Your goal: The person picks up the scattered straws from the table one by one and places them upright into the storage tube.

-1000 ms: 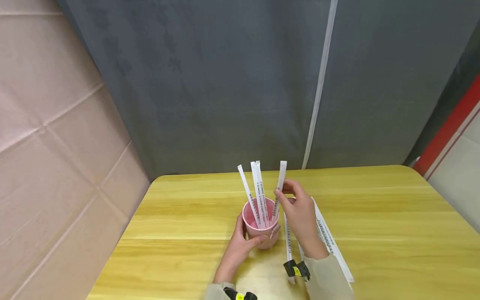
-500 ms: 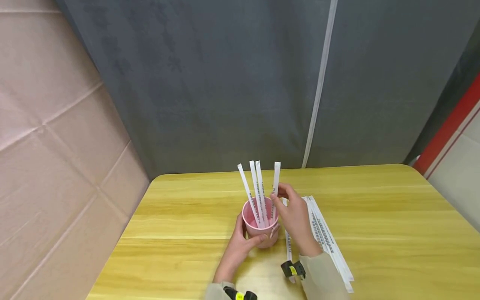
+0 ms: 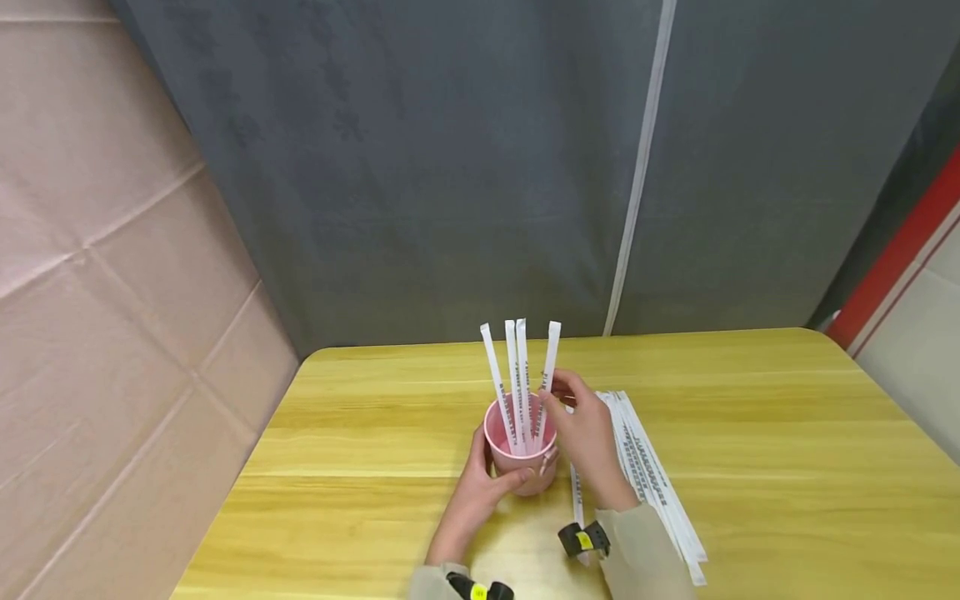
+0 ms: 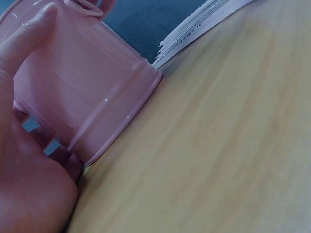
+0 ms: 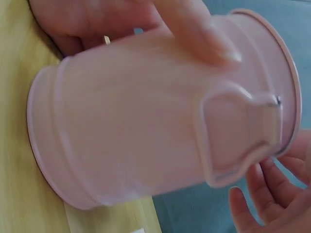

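Note:
A pink bucket (image 3: 528, 483) with a small wire handle (image 5: 206, 145) stands upright on the table. My left hand (image 3: 480, 487) grips its left side, the thumb lying across the front in the left wrist view. Several paper-wrapped straws (image 3: 517, 375) lean inside the bucket with their tops well above the rim. My right hand (image 3: 592, 433) pinches the rightmost wrapped straw (image 3: 550, 358) between thumb and fingers near the rim, its lower end inside the bucket. In the right wrist view the right fingers (image 5: 272, 194) show just beyond the rim.
More wrapped straws (image 3: 652, 479) lie in a loose pile on the table to the right, partly under the right forearm. One single wrapped straw (image 3: 577, 496) lies between the bucket and the right wrist. A dark grey curtain (image 3: 450, 208) hangs behind the wooden table (image 3: 360, 450).
My right hand has moved left and slightly toward the bucket, bringing the pinched straw nearer the others. The straws in the bucket have shifted closer together. My left hand stays on the bucket.

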Motion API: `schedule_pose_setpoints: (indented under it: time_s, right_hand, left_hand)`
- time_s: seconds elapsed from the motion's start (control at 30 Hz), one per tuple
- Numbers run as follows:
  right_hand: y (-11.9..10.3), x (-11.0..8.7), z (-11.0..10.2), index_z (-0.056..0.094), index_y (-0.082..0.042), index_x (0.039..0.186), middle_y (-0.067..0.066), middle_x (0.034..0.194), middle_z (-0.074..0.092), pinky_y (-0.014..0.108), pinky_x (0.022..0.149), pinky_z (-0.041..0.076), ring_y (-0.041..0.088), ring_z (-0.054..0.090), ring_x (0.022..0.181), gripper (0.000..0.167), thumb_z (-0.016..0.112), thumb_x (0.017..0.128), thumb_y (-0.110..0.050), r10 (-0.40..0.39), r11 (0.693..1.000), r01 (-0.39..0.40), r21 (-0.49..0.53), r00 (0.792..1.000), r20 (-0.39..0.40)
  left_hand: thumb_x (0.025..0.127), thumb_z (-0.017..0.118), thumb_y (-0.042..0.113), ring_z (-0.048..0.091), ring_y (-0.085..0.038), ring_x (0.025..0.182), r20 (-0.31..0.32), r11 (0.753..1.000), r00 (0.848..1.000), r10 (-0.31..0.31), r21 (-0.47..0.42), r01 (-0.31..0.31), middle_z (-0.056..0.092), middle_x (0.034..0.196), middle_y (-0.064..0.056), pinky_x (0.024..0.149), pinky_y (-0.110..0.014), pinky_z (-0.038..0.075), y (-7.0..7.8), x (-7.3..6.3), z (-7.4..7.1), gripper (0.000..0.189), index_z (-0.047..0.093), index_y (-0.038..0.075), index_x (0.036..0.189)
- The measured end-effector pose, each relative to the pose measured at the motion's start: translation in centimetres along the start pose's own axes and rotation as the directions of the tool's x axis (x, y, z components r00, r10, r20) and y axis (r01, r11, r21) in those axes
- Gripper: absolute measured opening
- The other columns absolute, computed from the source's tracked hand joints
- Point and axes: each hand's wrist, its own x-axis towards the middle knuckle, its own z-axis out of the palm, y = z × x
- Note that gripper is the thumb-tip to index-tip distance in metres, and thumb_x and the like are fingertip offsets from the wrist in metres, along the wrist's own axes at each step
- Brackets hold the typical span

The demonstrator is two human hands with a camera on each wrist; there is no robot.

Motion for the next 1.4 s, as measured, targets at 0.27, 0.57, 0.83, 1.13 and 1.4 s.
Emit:
schedule_pose_setpoints:
  time_s: [0.27, 0.57, 0.83, 1.13, 1.4]
  right_hand:
    - [0.5, 0.4, -1.4, 0.061, -0.021, 0.110, -0.003, 0.108, 0.060, 0.033, 0.082, 0.049, 0.016, 0.056, 0.096, 0.027, 0.055, 0.087, -0.034, 0.054, 0.999, -0.054, 0.000, 0.999, -0.003]
    - [1.7, 1.1, -3.1, 0.058, -0.016, 0.115, 0.004, 0.112, 0.058, 0.043, 0.083, 0.047, 0.023, 0.052, 0.100, 0.035, 0.051, 0.089, -0.037, 0.073, 0.997, -0.073, -0.029, 0.997, -0.010]
    - [4.2, 1.6, -4.9, 0.053, -0.016, 0.123, 0.008, 0.115, 0.055, 0.045, 0.077, 0.048, 0.027, 0.050, 0.103, 0.043, 0.049, 0.088, -0.042, 0.068, 0.991, -0.063, -0.120, 0.997, 0.031]
    - [10.2, 3.1, -5.7, 0.044, -0.024, 0.131, 0.006, 0.121, 0.051, 0.046, 0.077, 0.045, 0.027, 0.047, 0.107, 0.049, 0.045, 0.088, -0.047, 0.138, 0.939, -0.109, -0.327, 0.988, 0.067]
    - [5.3, 1.7, -8.2, 0.039, -0.008, 0.133, 0.019, 0.130, 0.042, 0.052, 0.093, 0.034, 0.036, 0.040, 0.115, 0.063, 0.046, 0.087, -0.049, 0.237, 0.939, -0.184, -0.290, 0.958, 0.160]
  left_hand:
    - [0.066, 0.076, 0.033, 0.018, -0.019, 0.132, -0.013, 1.000, 1.000, 0.009, 0.008, -0.009, 0.023, 0.143, 0.010, 0.105, -0.050, 0.016, 0.0, 0.0, 0.1, 0.091, 0.019, 0.041, 0.137]
    - [0.065, 0.077, 0.034, 0.015, -0.019, 0.132, -0.010, 1.000, 1.000, -0.005, 0.003, 0.005, 0.021, 0.144, 0.010, 0.106, -0.049, 0.014, 0.1, 0.0, 0.0, 0.092, 0.020, 0.042, 0.136]
    - [0.064, 0.077, 0.036, 0.015, -0.019, 0.133, -0.011, 1.000, 1.000, -0.016, 0.014, 0.016, 0.021, 0.144, 0.010, 0.106, -0.047, 0.014, 0.0, 0.1, 0.1, 0.092, 0.020, 0.042, 0.136]
    - [0.066, 0.076, 0.034, 0.015, -0.024, 0.133, -0.013, 1.000, 1.000, -0.001, 0.030, 0.001, 0.020, 0.146, 0.003, 0.106, -0.049, 0.014, -0.2, 0.1, 0.0, 0.093, 0.019, 0.036, 0.138]
    - [0.064, 0.077, 0.036, 0.017, -0.021, 0.132, -0.027, 0.999, 1.000, -0.015, 0.041, 0.016, 0.022, 0.144, 0.007, 0.106, -0.048, 0.015, 0.1, 0.0, 0.2, 0.093, 0.019, 0.040, 0.137]
